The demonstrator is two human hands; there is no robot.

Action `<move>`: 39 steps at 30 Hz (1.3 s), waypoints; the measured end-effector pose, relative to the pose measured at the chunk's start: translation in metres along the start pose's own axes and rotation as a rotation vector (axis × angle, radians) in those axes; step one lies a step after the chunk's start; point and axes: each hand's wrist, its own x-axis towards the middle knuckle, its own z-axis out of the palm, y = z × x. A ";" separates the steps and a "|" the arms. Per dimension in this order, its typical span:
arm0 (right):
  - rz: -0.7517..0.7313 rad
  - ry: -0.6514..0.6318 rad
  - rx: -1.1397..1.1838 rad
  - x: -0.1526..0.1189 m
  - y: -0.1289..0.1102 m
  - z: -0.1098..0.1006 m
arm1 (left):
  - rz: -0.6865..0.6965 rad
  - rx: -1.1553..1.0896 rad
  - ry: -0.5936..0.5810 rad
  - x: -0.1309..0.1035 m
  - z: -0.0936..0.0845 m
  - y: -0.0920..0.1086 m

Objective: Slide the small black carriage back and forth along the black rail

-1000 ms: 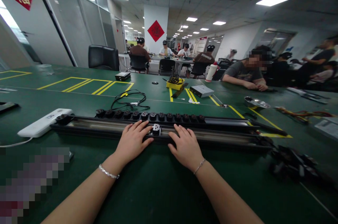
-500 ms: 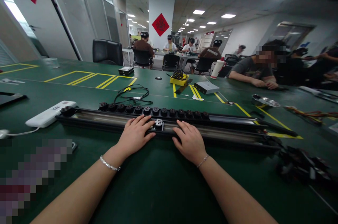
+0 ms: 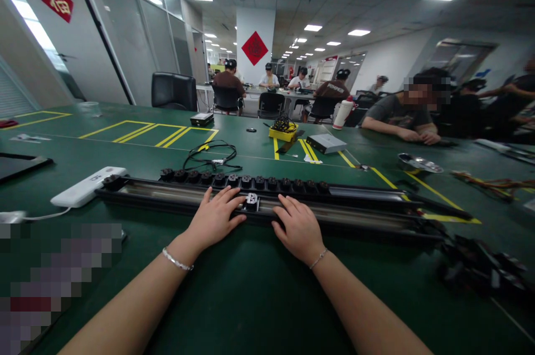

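Both my hands rest on a long black rail (image 3: pixel 346 217) that lies crosswise on the green table. My left hand (image 3: pixel 215 215) lies with its fingers stretched over the rail, its thumb along the near edge. To the right, my right hand (image 3: pixel 297 228) also has its fingers spread on the rail. A small silver-and-black socket-like module (image 3: pixel 251 200) sits in the rail's channel between the hands, near my left fingertips. Just behind is a second black rail (image 3: pixel 368 194) with a row of black socket-like modules (image 3: pixel 246 181) along it. Undersides of the fingers are hidden.
A white power strip (image 3: pixel 88 186) touches or nears the rail's left end. Beyond the rails are a black cable coil (image 3: pixel 211 154), a yellow box of cables (image 3: pixel 283 131), a grey box (image 3: pixel 326 144) and a metal bowl (image 3: pixel 419 163). Black parts (image 3: pixel 480 266) lie right. A person (image 3: pixel 403 115) sits across.
The head view has tilted slightly, so the background sits lower and the left side has shifted right. My hands stay on the rail in nearly the same pose.
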 end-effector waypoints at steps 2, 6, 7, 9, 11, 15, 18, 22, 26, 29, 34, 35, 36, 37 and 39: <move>-0.005 0.008 0.004 0.000 0.000 0.000 | 0.039 -0.018 -0.033 0.003 -0.004 -0.004; -0.014 0.020 0.004 -0.001 0.000 -0.001 | 0.123 -0.056 -0.136 0.013 -0.014 -0.014; -0.014 0.018 0.003 -0.001 0.000 -0.001 | 0.138 -0.066 -0.156 0.015 -0.016 -0.016; -0.012 0.011 0.001 -0.001 0.000 -0.002 | 0.151 -0.082 -0.155 0.018 -0.018 -0.017; -0.011 0.006 0.002 -0.001 0.000 -0.002 | 0.147 -0.084 -0.117 0.019 -0.017 -0.016; -0.009 0.009 -0.001 -0.001 0.000 -0.002 | 0.139 -0.086 -0.067 0.019 -0.014 -0.014; -0.007 0.009 -0.007 -0.001 0.000 -0.002 | 0.143 -0.098 -0.064 0.019 -0.013 -0.015; -0.007 0.000 -0.006 0.000 0.001 -0.002 | 0.146 -0.111 -0.071 0.019 -0.013 -0.015; -0.004 0.000 -0.012 0.000 0.000 -0.002 | 0.139 -0.116 -0.067 0.019 -0.013 -0.015; -0.005 0.010 -0.011 0.000 0.000 -0.002 | 0.147 -0.111 -0.065 0.019 -0.012 -0.015; -0.003 0.024 -0.010 -0.001 -0.001 -0.001 | 0.161 -0.058 -0.053 0.018 -0.010 -0.015; -0.003 0.025 -0.009 -0.001 -0.001 -0.001 | 0.163 -0.048 -0.050 0.018 -0.010 -0.015; -0.004 0.023 -0.009 -0.001 -0.001 -0.001 | 0.166 -0.042 -0.048 0.018 -0.010 -0.014; -0.007 0.021 -0.009 -0.001 -0.001 -0.001 | 0.168 -0.038 -0.047 0.018 -0.009 -0.014; -0.017 0.014 -0.005 -0.001 0.000 -0.002 | 0.170 -0.038 -0.046 0.018 -0.009 -0.014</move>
